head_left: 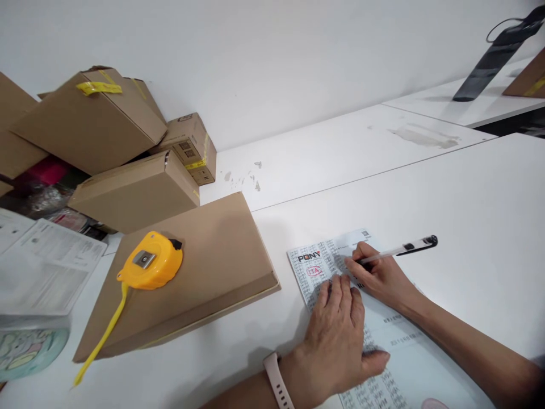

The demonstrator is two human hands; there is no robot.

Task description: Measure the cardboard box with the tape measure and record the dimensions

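Observation:
A printed sheet of paper [389, 332] with a "PONY" logo and rows of small handwritten-looking marks lies on the white table. My right hand [378, 275] is closed around a pen [398, 251] with a clear barrel and black cap; its tip is hidden behind my fingers, close to the upper part of the sheet. Flat on the paper, left of the pen, rests my left hand [336, 335], fingers stretched out and thumb apart. A pale pink wristband [277, 382] is on my left wrist.
Left of the paper, a flat cardboard box [213, 244] carries a yellow tape measure [153, 261], its tape partly out. More cardboard boxes [93, 119] are piled at the back left, near printed papers [46, 267]. A dark bottle [489, 62] stands at the far right.

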